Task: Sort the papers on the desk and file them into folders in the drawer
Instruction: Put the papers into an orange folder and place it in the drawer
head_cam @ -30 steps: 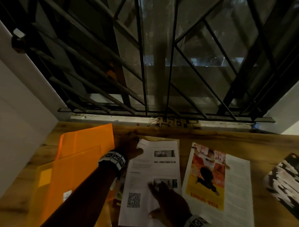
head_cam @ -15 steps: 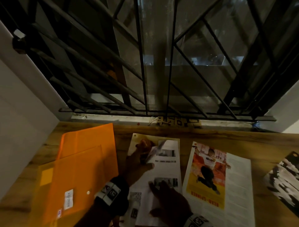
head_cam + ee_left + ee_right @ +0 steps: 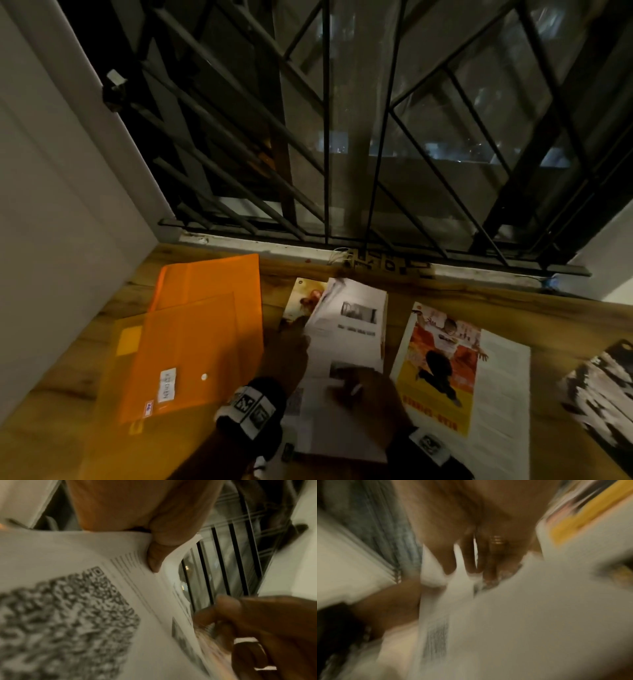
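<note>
Left hand (image 3: 291, 349) thumb (image 3: 154, 553) pinching lifted white printed sheet with QR code (image 3: 346, 329) at its left edge, right hand (image 3: 366, 394) fingers (image 3: 488, 561) pressed flat on its lower half, orange plastic folders (image 3: 191, 335) alongside.

Dim, blurred frames; little legible. QR code (image 3: 65, 622) printed on white paper sheet (image 3: 51, 550), lower left of left wrist view, too smeared to scan. Small white handwritten label (image 3: 167, 384) on orange plastic folder (image 3: 191, 342), left of head view: characters unreadable. Red lettering (image 3: 430, 403) along bottom of yellow-and-red magazine page (image 3: 442, 366): not decipherable.
</note>
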